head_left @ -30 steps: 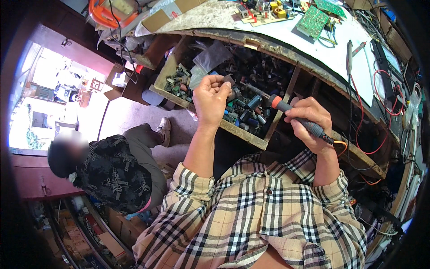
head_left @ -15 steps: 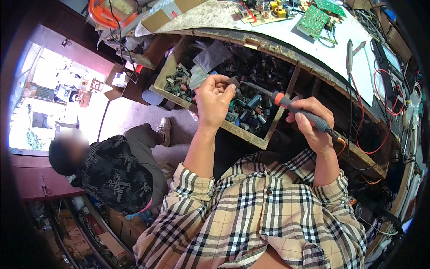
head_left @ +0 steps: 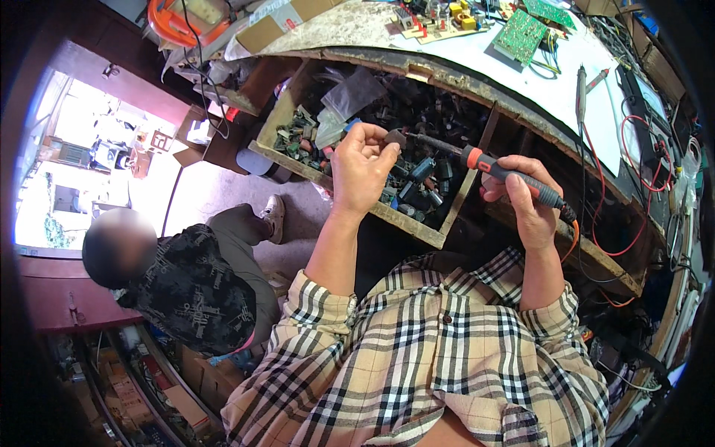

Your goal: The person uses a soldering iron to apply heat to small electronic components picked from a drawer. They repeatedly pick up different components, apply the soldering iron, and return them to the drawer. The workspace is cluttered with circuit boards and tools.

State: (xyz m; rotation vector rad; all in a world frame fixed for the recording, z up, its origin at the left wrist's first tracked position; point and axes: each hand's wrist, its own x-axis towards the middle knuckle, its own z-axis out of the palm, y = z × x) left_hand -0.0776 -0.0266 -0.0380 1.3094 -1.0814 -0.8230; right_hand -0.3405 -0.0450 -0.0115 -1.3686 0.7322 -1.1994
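Over the open wooden drawer point(head_left: 294, 165), my left hand point(head_left: 361, 170) pinches a small dark brown piece point(head_left: 395, 138) between thumb and fingertips; its exact kind is too small to make out. My right hand point(head_left: 535, 217) is closed round the grey and red handle of a soldering iron point(head_left: 514, 179). The iron points left, its tip close to the dark piece; whether they touch I cannot tell. Beneath both hands the drawer holds many loose electronic parts, among them cylindrical capacitors point(head_left: 422, 170). A clear plastic bag point(head_left: 353, 94) lies on top of them.
Above the drawer, the workbench point(head_left: 339, 30) carries a green circuit board point(head_left: 519, 37), another board with yellow parts point(head_left: 463, 21) and test probes point(head_left: 582, 93) with red and black leads. The iron's orange cord point(head_left: 575, 237) hangs at the right. Another person point(head_left: 197, 290) is at the left.
The dark piece has turned in my left fingers, and that hand has shifted slightly right. My right hand has moved a little right and down with the soldering iron, whose tip still stays by the piece.
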